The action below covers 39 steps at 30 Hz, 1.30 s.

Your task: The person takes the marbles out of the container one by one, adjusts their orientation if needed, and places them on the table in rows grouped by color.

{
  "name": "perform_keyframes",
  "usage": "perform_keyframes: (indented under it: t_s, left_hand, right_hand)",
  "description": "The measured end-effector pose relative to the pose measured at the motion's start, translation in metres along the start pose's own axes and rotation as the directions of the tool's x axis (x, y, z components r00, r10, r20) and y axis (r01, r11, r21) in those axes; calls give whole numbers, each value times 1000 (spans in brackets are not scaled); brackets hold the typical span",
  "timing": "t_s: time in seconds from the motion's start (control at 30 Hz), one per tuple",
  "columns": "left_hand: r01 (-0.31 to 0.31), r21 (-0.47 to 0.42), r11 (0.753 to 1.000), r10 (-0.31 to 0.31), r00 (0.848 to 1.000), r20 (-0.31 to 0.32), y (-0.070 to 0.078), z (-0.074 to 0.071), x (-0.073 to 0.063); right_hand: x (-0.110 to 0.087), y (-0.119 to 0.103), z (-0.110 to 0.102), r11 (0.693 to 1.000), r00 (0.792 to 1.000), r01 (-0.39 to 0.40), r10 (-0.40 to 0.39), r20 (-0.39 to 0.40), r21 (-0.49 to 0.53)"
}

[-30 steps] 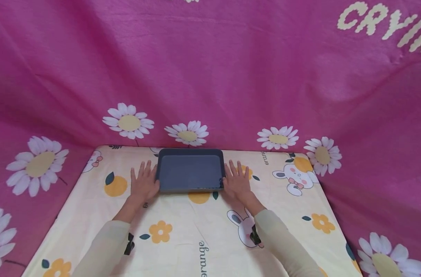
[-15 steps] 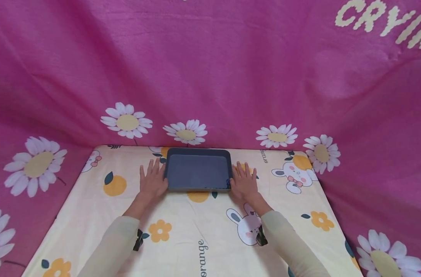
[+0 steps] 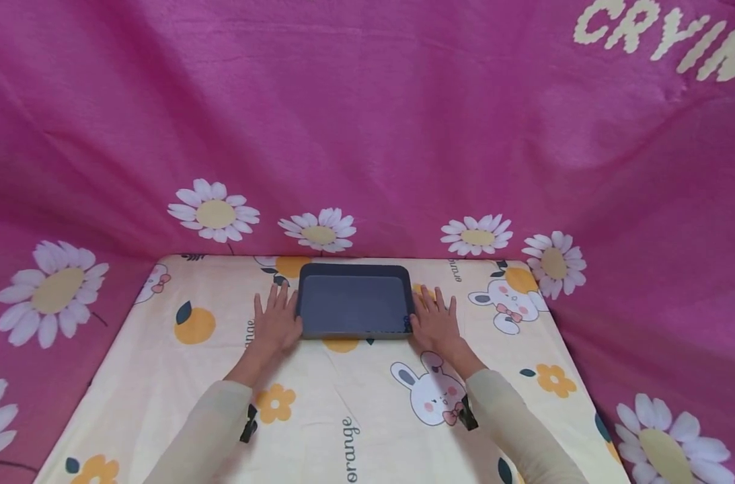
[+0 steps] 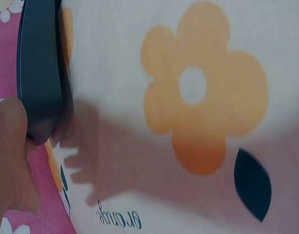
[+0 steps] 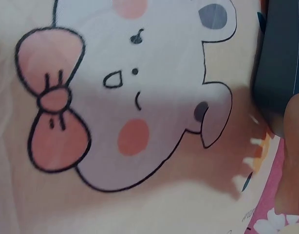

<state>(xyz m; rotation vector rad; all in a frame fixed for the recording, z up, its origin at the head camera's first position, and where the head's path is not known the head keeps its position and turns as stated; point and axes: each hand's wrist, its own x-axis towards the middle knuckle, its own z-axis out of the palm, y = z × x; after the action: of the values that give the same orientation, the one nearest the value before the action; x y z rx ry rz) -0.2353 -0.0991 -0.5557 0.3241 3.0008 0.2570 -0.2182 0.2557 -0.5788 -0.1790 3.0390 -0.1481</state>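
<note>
A dark grey rectangular tray [image 3: 355,306] with low raised sides sits at the far part of the cloth-covered table, its inside bare. Against its left side lies my left hand [image 3: 276,326], fingers spread and straight, thumb at the near corner. My right hand [image 3: 435,327] mirrors this on the right side, with its thumb touching the near right corner. In the left wrist view the left thumb [image 4: 8,126] meets the end of the tray wall [image 4: 40,73]. The right wrist view has the right thumb [image 5: 296,122] on the tray's other end [image 5: 278,63]. Whether the tray touches the cloth is unclear.
The cream tablecloth [image 3: 319,430] carries printed oranges, flowers and rabbits. A magenta curtain [image 3: 367,134] with daisies hangs close behind the table's far edge and along both sides. Dark wrist devices [image 3: 249,425] show beneath the sleeves.
Both hands and the tray have shifted together to the right across the cloth, and slightly nearer at the end. The hands keep the same pose. The head view has turned a little.
</note>
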Motion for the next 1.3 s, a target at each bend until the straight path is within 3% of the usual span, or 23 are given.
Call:
perform_keyframes:
  t_s: [0.4,0.53,0.8,1.3]
  left_hand:
    - [-17,-63,998,17,1000,4,24,8,0]
    - [-16,-46,999,16,1000,9,32,15,-1]
    - [-4,-48,999,5,1000,9,48,27,-6]
    - [-7,-80,997,6,1000,-19,51,32,-5]
  right_hand:
    - [-14,21,-8,999,1000,-7,7,8,-36]
    - [-21,29,-9,999,1000,-10,11,12,-47]
    - [-26,46,-4,999,998,9,-12,-54,-52]
    - [-27,46,-2,999,999,-2,0,-46,-46]
